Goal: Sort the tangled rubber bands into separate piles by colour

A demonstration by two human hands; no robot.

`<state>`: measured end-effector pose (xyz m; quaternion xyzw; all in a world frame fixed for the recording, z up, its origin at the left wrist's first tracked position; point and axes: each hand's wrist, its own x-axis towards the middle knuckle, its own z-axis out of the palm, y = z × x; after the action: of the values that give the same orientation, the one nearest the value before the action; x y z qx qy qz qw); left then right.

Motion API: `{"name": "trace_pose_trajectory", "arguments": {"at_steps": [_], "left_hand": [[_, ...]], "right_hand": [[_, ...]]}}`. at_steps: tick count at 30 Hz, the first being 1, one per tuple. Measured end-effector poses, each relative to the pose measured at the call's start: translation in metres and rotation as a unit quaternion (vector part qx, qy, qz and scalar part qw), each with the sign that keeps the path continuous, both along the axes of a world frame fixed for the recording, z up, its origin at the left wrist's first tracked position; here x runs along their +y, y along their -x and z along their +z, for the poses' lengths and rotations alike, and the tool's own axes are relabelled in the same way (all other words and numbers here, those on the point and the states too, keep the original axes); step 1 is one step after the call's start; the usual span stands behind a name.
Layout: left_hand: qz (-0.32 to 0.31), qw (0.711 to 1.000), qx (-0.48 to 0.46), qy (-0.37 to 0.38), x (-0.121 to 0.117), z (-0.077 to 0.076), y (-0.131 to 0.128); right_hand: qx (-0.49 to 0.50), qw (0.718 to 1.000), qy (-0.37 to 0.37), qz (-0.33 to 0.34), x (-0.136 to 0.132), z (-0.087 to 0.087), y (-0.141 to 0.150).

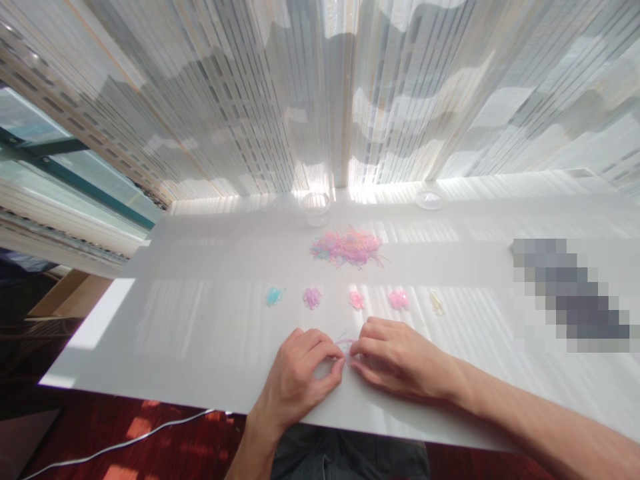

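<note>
Near the table's front edge, my left hand [303,370] is closed, thumb and index finger pinched together. My right hand [400,357] faces it almost fingertip to fingertip, also in a pinch. A few thin lilac and bluish rubber bands [344,341] show between the fingertips; how each hand grips them is partly hidden. Just beyond lie small heaps of rubber bands in a row: turquoise [273,296], purple [313,298], coral pink [357,300], bright pink [399,299] and pale yellow [437,303]. Behind them spreads a larger mixed-colour pile of rubber bands [347,247].
A clear round tub [316,208] stands at the back of the white table [225,360], and a clear lid [430,199] lies to its right. A blurred dark object [570,290] is on the right. Striped curtains [320,100] hang along the far edge.
</note>
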<state>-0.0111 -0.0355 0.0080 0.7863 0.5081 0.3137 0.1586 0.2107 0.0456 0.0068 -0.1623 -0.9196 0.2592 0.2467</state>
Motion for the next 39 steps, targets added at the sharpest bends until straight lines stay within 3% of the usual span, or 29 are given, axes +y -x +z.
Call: {"name": "trace_pose_trajectory", "arguments": {"at_steps": [12,29,39], "left_hand": [[-0.005,1.000,0.005,-0.006,0.003,0.002,-0.002],[0.011,1.000,-0.026,0.005,0.001,0.005,0.001],[0.034,0.997,-0.066,0.003,0.012,0.008,-0.015]], "right_hand": [[-0.034,0.999,-0.012,-0.033,-0.005,-0.006,0.006],[0.043,0.998,0.027,-0.032,0.002,0.002,-0.003],[0.052,0.997,0.024,-0.054,0.004,-0.002,-0.005]]}}
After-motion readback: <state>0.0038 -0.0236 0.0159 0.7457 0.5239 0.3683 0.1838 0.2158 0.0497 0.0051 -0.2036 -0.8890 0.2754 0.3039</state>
